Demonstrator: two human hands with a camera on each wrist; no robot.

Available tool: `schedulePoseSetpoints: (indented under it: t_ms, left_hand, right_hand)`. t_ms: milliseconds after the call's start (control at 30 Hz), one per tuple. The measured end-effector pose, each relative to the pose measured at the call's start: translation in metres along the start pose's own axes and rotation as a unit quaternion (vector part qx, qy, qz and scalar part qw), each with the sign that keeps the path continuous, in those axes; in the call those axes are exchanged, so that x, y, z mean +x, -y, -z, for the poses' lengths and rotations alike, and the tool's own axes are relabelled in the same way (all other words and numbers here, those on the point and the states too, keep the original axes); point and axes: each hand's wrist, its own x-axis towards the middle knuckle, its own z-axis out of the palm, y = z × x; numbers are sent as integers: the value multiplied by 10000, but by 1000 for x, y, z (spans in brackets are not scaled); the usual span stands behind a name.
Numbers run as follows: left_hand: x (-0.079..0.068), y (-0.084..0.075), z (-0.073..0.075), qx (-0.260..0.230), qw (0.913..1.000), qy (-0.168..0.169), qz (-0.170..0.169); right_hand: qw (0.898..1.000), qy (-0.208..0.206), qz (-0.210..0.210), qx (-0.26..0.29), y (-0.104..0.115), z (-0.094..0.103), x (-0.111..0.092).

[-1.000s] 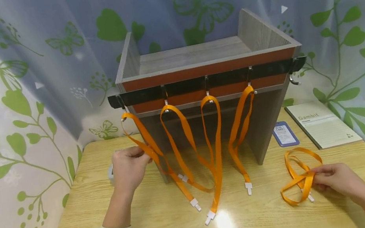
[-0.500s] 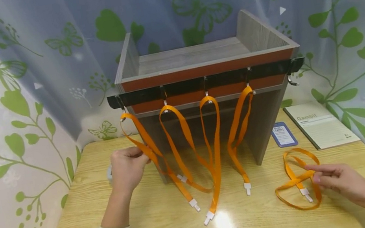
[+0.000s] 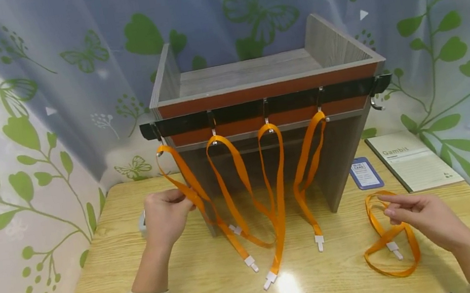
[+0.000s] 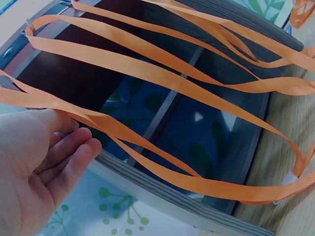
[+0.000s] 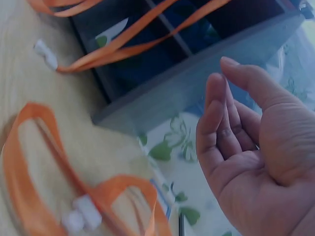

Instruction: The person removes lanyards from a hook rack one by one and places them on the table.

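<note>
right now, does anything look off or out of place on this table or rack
One lanyard lies in loose loops on the table near the right hand. It looks odd because four others hang in a row, while the rightmost hook is bare. No spill or damage shows.

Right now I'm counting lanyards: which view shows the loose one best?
The head view: nearly the whole loose lanyard shows. The right wrist view crops it; the left wrist view seemingly catches only a scrap.
</note>
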Motion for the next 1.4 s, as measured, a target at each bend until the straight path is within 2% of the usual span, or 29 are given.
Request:
schedulePoseSetpoints:
  t_ms: [400,667,967,1200,1400]
  left_hand:
    - [-3,2,-1,-68,10000,28,-9]
    - [-2,1,0,-68,9999,17,-96]
    - [-2,0,2,-84,10000,44,-1]
    - [-3,0,0,-40,10000,34,-35]
    - [-2,1,0,-54,10000,18,-57]
  right_hand:
    - [9988,152,408,217,46,-27,25]
    - [9980,-112,537,328,66,-48,44]
    - [9956,-369,823,273,91,-68,59]
    - [9951,-506,796,287,103,-79,68]
    - [9940,-831,699,97,111,-84,75]
